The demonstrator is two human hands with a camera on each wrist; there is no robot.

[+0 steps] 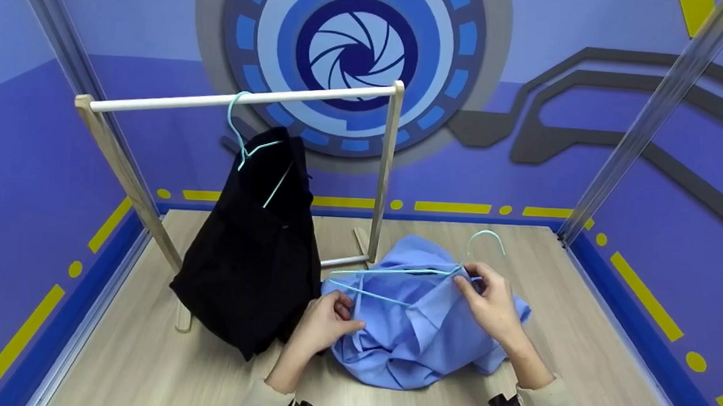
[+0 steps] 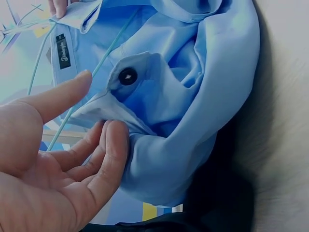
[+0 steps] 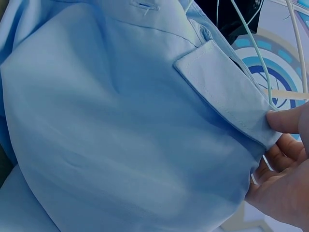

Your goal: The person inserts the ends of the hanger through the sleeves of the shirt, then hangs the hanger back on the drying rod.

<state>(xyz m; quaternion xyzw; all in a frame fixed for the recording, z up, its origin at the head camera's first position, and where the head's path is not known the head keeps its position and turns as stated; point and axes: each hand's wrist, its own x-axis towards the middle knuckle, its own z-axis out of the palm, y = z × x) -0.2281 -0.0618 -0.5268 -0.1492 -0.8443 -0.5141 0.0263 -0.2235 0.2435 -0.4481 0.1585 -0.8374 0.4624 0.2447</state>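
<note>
A light blue garment [image 1: 440, 347] lies bunched on the table, its opening spread. A black button [image 2: 128, 76] and a dark label [image 2: 63, 52] show at its edge in the left wrist view. A pale turquoise hanger [image 1: 395, 270] reaches into the opening, its hook at the back right. My right hand [image 1: 492, 303] pinches the garment's edge between thumb and fingers, right at the hanger's end. At the left side of the opening is my left hand [image 1: 322, 323], thumb apart from the fingers, with fingertips against the fabric below the button.
A rack with wooden legs and a white rail [image 1: 177, 103] stands at the back left. From it a black garment [image 1: 255, 253] hangs on another turquoise hanger [image 1: 233, 121], reaching down beside my left hand. Patterned blue walls [image 1: 460, 189] enclose the wooden table [image 1: 575, 334].
</note>
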